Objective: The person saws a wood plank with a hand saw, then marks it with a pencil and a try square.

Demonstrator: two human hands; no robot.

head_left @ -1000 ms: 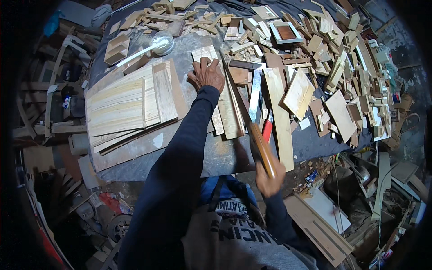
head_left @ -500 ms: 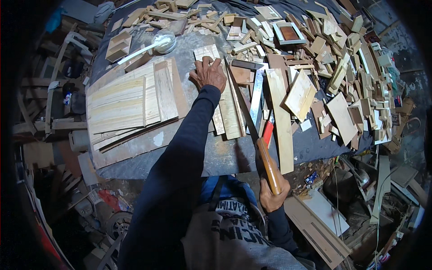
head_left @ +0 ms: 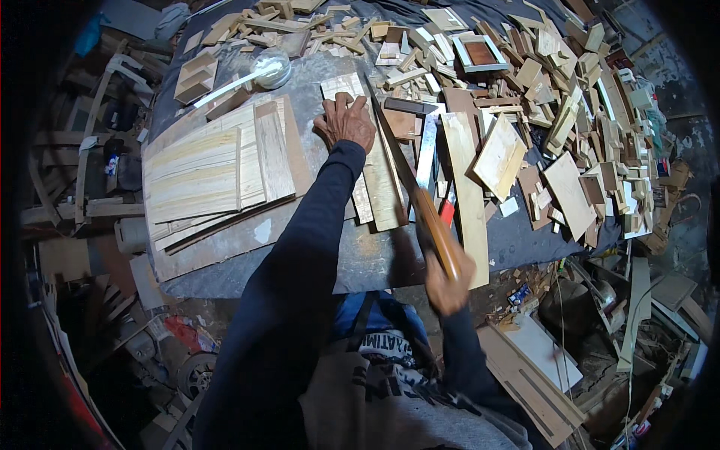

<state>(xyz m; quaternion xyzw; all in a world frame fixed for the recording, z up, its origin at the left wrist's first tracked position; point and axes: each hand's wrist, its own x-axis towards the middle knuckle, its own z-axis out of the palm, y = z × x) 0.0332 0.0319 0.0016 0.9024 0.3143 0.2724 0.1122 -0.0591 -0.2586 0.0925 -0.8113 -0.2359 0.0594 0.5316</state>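
Observation:
My left hand (head_left: 346, 124) presses down on a pale wooden board (head_left: 385, 199), its fingers bent over the far part. Under that board lies another pale strip, marked with dark spots (head_left: 361, 201). In my right hand (head_left: 450, 279), slightly blurred, is a handsaw with a brown wooden handle (head_left: 438, 234). Its long dark blade (head_left: 397, 154) runs along the board's right edge, tip pointing away from me. Whether the teeth touch the wood I cannot tell. A tool with a red handle (head_left: 447, 212) lies just right of the saw, partly hidden by it.
Stacked thin panels (head_left: 202, 169) lie on the left of the table. Behind them are a small divided wooden box (head_left: 196, 79) and a clear round container (head_left: 272, 71). Offcuts (head_left: 551, 90) heap across the back and right. A long plank (head_left: 466, 202) overhangs the front edge.
My right hand has pushed the saw forward, away from my body, so its tip reaches farther past the left hand. The left hand stays on the board.

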